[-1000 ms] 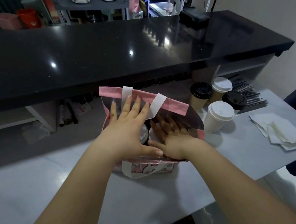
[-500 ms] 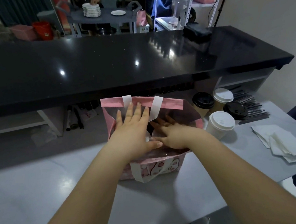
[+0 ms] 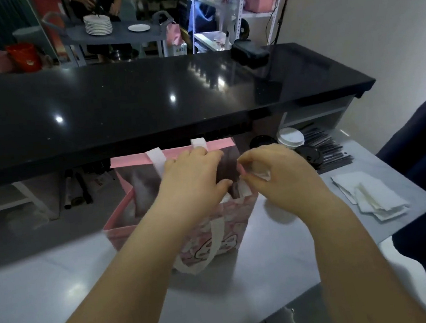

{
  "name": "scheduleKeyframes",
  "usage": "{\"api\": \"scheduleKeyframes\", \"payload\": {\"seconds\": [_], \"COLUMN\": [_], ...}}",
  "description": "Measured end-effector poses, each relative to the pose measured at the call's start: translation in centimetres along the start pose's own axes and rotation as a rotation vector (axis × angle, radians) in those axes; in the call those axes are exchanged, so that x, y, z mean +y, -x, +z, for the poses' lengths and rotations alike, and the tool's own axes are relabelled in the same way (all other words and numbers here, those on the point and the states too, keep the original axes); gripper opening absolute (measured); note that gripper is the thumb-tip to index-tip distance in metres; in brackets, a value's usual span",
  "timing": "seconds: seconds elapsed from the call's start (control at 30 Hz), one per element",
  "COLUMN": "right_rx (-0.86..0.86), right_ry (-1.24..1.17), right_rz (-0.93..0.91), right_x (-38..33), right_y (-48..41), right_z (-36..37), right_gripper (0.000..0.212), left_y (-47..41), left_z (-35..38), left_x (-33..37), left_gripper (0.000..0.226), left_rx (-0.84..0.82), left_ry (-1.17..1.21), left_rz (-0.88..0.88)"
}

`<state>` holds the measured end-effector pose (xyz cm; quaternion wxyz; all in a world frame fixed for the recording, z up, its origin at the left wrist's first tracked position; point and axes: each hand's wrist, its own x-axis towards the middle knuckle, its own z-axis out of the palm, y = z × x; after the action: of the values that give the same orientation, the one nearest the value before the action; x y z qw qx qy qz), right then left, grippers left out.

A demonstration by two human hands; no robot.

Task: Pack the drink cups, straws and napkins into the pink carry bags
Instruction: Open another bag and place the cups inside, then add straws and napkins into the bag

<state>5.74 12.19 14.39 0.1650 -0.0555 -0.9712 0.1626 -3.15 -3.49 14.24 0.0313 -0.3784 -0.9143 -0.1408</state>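
A pink carry bag stands upright in the middle of the pale grey table, its mouth open and its near white handle hanging down the printed front. The left hand reaches into the mouth toward the far wall, fingers close together and bent near the far handle; motion blur hides whether they grip anything. The right hand is at the bag's right-hand rim, where thumb and forefinger pinch the pink edge and the other fingers curl loosely. The hands hide what is inside the bag. To the right, beyond the bag, stand a white-lidded cup and two black-lidded cups, beside black straws. White napkins lie near the table's right edge, under the black counter.
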Motion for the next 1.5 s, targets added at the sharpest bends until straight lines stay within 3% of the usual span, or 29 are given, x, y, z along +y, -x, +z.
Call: {"api": "scheduleKeyframes", "payload": {"seconds": [0.3, 0.5, 0.83, 1.2, 1.4, 1.5], "right_rx": [0.117, 0.077, -0.118, -0.422, -0.335, -0.381], "right_ry": [0.034, 0.028, -0.072, -0.139, 0.014, 0.108], "right_rz": [0.263, 0.346, 0.353, 0.313, 0.231, 0.184], "right_x": [8.4, 16.6, 33.5, 48.0, 51.2, 51.7], "right_y": [5.0, 6.3, 3.8, -0.2, -4.2, -6.5], "right_z": [-3.3, -4.2, -4.7, 0.1, 4.1, 6.1], "right_gripper": [0.024, 0.026, 0.028, 0.036, 0.047, 0.055], "left_y": [-5.2, -8.5, -16.7, -22.6, -25.5, -25.7], "left_z": [3.8, 8.8, 17.0, 25.8, 28.9, 29.6], "left_x": [10.4, 16.8, 24.5, 30.5, 30.7, 30.7], "left_gripper": [0.038, 0.034, 0.033, 0.041, 0.037, 0.037], "left_rx": [0.002, -0.045, -0.131, -0.296, -0.333, -0.328], "left_ry": [0.070, 0.129, 0.217, 0.094, 0.046, 0.067], "left_rz": [0.216, 0.132, 0.012, -0.051, -0.144, -0.179]}}
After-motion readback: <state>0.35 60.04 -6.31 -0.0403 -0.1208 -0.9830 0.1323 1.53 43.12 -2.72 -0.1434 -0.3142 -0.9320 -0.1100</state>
